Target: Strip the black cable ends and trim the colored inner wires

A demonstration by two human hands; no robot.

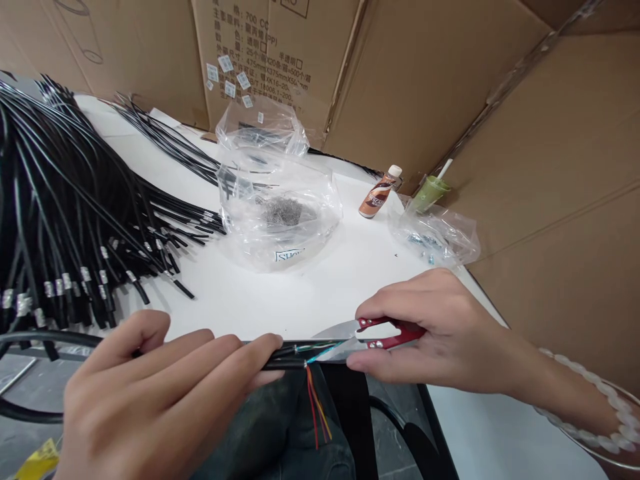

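My left hand (175,387) is closed around black cables (285,364) at the table's front edge. Thin coloured wires (316,407), red, orange and yellow, hang down from one cable end, while blue and green wires (323,351) stretch to the right. My right hand (440,333) grips red-handled snips (395,337) between thumb and fingers. Their two blades are spread apart and point left, with the blue and green wires lying at or between them. Whether the blades touch the wires I cannot tell.
A large bundle of black cables (65,200) covers the left of the white table (280,300). Behind are a clear plastic bag (280,220), a brown bottle (379,193), a green cup (430,193) and a smaller bag (445,237). Cardboard boxes (425,87) stand along the back.
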